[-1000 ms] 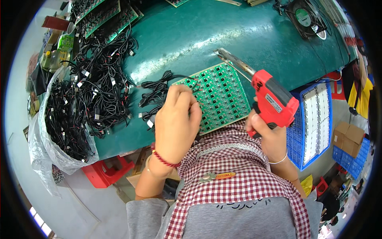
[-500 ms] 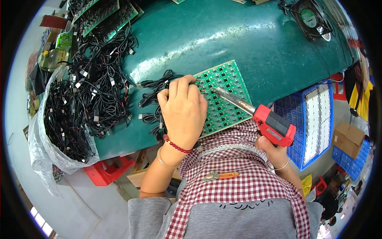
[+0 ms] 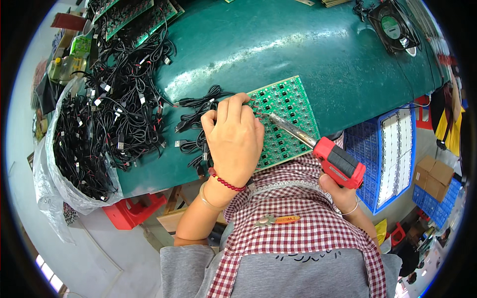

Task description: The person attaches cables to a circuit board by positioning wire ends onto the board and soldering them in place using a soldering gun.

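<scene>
One circuit board [image 3: 293, 107] (near bench [image 3: 238, 59] edge)

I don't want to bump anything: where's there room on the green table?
The green table is bare between the circuit board and fan. Crowded: left, with black cables, and around the left hand and red soldering gun.

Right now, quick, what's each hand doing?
Left hand: curled at the circuit board; fingertips hidden, can't tell its grip.
Right hand: closed around the red soldering gun.

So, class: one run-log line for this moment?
left hand: over left side of circuit board; right hand: holding red soldering gun; tip: over board; USB cables: left of board
</scene>
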### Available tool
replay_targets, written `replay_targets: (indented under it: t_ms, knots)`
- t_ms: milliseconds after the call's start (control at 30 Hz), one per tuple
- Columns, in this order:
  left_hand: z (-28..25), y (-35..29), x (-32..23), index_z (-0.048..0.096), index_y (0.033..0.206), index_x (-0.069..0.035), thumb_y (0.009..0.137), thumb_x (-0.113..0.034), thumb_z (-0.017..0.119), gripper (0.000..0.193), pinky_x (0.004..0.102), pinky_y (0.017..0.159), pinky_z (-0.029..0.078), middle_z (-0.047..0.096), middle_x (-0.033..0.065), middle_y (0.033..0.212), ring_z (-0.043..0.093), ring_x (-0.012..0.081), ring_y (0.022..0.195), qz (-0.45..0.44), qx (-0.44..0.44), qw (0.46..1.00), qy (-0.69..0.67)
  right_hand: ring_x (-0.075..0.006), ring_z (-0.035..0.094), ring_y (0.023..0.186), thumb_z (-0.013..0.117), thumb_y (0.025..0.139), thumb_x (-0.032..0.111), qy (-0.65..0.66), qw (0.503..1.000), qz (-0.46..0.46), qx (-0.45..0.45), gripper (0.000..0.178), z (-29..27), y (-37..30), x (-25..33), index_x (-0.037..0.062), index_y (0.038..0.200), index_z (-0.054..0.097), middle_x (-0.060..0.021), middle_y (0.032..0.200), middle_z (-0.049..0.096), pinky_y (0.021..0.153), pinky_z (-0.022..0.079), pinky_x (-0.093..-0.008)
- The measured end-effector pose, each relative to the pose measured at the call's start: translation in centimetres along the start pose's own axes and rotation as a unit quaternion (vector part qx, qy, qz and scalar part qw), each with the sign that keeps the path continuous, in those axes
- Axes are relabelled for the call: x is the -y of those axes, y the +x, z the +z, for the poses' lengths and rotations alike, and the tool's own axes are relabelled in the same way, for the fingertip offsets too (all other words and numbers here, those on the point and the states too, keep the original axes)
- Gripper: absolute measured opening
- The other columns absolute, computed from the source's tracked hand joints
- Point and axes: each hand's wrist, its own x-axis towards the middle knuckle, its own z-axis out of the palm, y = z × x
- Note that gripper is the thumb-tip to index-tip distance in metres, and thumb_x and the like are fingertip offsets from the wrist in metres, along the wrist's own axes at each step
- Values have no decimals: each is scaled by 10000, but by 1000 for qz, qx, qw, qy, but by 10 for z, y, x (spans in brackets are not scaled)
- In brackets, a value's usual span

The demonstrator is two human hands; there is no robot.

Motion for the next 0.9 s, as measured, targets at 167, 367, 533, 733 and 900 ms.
replay_targets:
  t_ms: [167,367,533,733,900]
  knots:
    - [-1,2,-1,538,726,-53,674,-41,652,126,361,809,354,596,50,1014,554,212,934,-8,-16,1000,-1,-125,482,557,601,885,124,6,1000,-5,-9,239,-8,-8,-17,-26,1048,511,-45,660,524,537,408,-290]
    - [-2,2,-2,541,733,-48,680,-46,650,121,364,811,352,595,52,1015,551,213,936,-8,-15,1000,-2,-124,539,689,655,850,121,34,998,36,-24,277,-14,-14,-23,-5,1081,568,-45,795,585,642,449,-286]
    - [0,0,-1,567,751,-49,716,-50,648,88,355,809,352,598,38,1013,557,194,900,3,-17,1000,17,-111,603,815,730,802,110,74,994,76,-19,288,-15,-16,-26,18,1056,632,-37,922,650,736,494,-277]
    - [-1,0,0,580,762,-64,721,-51,656,87,350,809,351,605,16,998,559,183,893,1,-16,1000,-4,-140,484,560,604,872,116,30,999,21,-21,307,-10,-15,-20,-37,1116,501,-56,657,521,549,409,-300]
    - [-2,0,-1,571,774,-74,719,-52,658,106,357,817,349,601,10,1003,553,181,919,7,-6,1000,14,-119,594,844,716,827,138,51,997,65,13,295,-17,-22,-28,25,1081,617,-26,944,640,759,484,-285]
